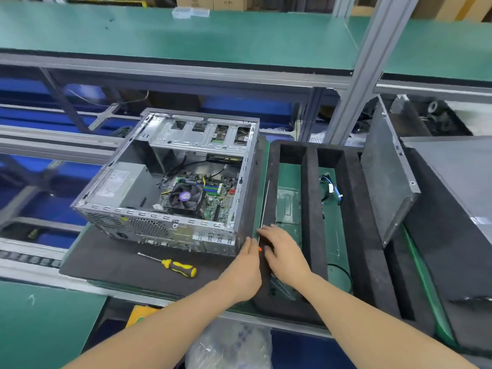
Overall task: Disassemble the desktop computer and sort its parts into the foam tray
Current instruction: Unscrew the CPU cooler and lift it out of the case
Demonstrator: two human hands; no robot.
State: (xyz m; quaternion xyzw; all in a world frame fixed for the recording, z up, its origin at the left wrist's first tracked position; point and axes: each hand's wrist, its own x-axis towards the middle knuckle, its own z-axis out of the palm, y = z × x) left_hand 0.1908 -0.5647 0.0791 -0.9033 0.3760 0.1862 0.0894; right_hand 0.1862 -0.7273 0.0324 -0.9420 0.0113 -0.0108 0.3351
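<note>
The open desktop case (170, 187) lies on its side on a black mat, showing the motherboard, CPU fan (185, 196) and power supply (119, 182). The black foam tray (311, 198) sits just to its right. My hands meet in the gap between case and tray. My left hand (245, 265) lies with straight fingers against the case's near right corner. My right hand (282, 251) curls over a thin light rod (265, 203) running along that gap, with a small orange bit (259, 249) showing between the hands. What the rod is I cannot tell.
A yellow-and-black screwdriver (175, 266) lies on the mat in front of the case. The removed side panel (386, 177) leans upright in the tray's right part. A blue cable (334, 187) lies in one compartment. A green shelf (186, 35) runs overhead behind.
</note>
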